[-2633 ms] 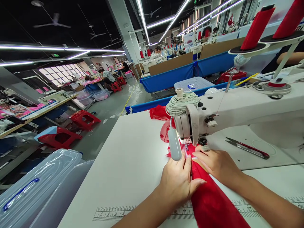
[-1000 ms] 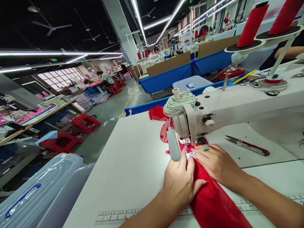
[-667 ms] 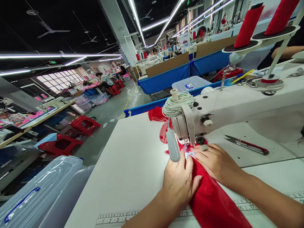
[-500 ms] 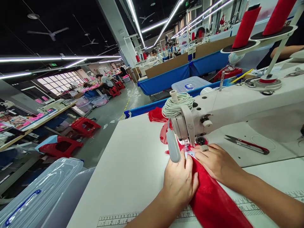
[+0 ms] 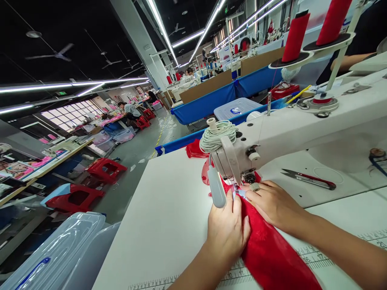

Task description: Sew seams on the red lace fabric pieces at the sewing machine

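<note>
Head camera view: the left hand lies flat with its fingers stretched forward and close together, pressing the long strip of red fabric onto the white bench. The right hand rests just beside it, fingers loosely spread and pressed on the same strip, their tips right at the foot of the machine. Neither hand grips anything; both only press down. The fabric runs between and beneath the two hands, from the near edge of the bench up to the needle area, and more of it bunches in red folds behind the machine head.

Just ahead of the fingertips stands the white industrial sewing machine, with a grey oblong lamp hanging at its left face and a coil of pale cord wound on top. Two red thread cones stand on a rack above the machine arm. A pair of red-handled thread snips lies on the bench to the right, well apart from the hands. A printed ruler scale runs along the near edge. Off the bench at lower left sits a clear plastic storage box, with red plastic stools on the floor beyond.
</note>
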`<state>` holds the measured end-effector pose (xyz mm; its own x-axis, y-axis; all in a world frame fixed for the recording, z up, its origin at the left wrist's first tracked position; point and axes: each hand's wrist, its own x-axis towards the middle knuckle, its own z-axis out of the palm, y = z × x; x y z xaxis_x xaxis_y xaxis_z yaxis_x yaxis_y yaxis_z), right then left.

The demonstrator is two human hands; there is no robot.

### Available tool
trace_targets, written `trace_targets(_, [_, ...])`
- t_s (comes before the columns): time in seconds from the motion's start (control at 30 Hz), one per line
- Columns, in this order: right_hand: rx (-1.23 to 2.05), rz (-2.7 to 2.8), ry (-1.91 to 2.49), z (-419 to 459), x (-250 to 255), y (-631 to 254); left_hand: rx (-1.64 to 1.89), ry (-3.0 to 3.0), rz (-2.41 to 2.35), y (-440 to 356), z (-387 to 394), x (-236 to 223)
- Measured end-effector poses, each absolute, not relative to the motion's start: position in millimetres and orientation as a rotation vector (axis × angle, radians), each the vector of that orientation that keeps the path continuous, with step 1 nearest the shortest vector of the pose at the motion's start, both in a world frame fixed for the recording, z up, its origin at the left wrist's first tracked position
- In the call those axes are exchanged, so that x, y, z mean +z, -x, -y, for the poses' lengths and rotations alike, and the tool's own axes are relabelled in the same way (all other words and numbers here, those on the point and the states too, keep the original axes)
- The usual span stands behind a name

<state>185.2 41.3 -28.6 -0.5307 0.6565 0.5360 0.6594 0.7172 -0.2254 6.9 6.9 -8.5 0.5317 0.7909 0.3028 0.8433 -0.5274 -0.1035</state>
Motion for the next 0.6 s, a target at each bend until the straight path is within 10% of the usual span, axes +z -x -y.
trace_targets(0.4, [-0.138, 2.179, 0.922, -52, -26, -187, -1.141, 2.382, 1.602, 20, -36, 3])
trace_targets(0.6, [-0.097, 2.101, 1.028, -60, -35, -186, -1.0, 2.334, 1.432, 37, -94, 17])
